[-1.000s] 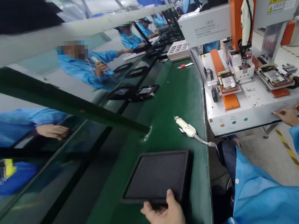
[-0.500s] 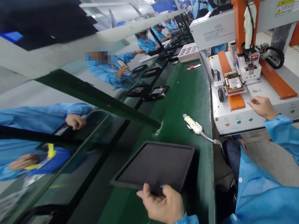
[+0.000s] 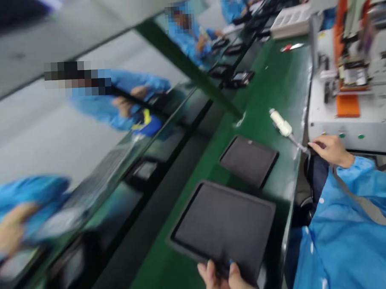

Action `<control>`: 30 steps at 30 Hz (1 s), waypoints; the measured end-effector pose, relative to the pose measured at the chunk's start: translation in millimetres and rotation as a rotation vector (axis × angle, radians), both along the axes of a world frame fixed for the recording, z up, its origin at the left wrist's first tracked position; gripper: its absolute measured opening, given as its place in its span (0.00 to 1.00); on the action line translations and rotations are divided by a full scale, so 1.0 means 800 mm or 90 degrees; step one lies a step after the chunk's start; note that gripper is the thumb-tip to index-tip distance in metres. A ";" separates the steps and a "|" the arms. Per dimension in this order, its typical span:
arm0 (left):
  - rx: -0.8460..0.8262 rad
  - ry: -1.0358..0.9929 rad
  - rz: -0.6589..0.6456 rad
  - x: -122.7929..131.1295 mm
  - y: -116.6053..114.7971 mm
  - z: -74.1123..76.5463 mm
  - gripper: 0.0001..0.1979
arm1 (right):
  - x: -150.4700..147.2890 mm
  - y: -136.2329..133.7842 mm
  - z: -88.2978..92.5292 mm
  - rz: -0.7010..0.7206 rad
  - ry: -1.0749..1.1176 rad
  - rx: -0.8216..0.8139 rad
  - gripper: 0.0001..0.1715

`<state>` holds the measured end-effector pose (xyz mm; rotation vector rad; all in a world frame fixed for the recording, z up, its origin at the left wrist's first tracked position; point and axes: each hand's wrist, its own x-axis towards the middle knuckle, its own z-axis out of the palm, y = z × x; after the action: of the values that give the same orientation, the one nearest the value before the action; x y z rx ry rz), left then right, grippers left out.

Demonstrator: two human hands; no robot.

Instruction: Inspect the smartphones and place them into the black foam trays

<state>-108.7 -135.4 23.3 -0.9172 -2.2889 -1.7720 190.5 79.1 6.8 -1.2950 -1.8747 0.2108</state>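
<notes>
Left hand [image 3: 225, 287] pinching the black tray [image 3: 227, 226] by its near edge! Right hand [image 3: 333, 150] beside the grey cable [image 3: 296, 142], fingers too blurred to tell.

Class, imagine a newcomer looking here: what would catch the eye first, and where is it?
Probably the large dark panel, low in the picture, its near edge held by the left hand, with a second dark panel just beyond it on the green bench. Next, the cream-coloured tool farther along the bench and the orange-and-white machine at upper right, the right hand near its front edge.
</notes>
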 end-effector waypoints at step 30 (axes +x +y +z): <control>-0.193 -0.077 0.040 -0.114 -0.152 -0.080 0.26 | -0.195 -0.028 -0.091 0.300 -0.105 0.095 0.39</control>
<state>-199.6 -257.2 -40.8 -0.7852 -2.6848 -1.5205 34.5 56.9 -66.2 -0.7757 -2.2729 0.2074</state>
